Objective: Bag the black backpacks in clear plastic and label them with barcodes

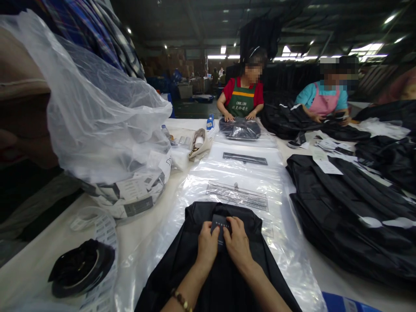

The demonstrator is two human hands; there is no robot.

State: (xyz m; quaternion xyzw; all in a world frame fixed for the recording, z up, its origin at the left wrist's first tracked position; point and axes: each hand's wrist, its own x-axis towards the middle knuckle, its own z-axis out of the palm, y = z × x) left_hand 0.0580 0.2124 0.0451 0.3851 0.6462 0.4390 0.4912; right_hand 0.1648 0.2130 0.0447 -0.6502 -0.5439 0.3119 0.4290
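Observation:
A dark hang tag (222, 222) with small pale lettering lies against a piece of black fabric (224, 277) in front of me. My left hand (208, 243) holds the tag at its left edge, fingers curled and thumb on its face. On the other edge my right hand (238, 239) grips it the same way, both thumbs close together. The black piece has a folded, squared top end and lies over clear plastic bags (191, 195) with printed panels. Whether it is a garment or a bag, I cannot tell.
A large clear plastic sack (107, 117) holding labels stands at the left. Near it are a label strip (105, 234) and a black coiled item (82, 266). Black fabric goods (344, 203) pile up on the right. Two co-workers (241, 97) handle goods across the table.

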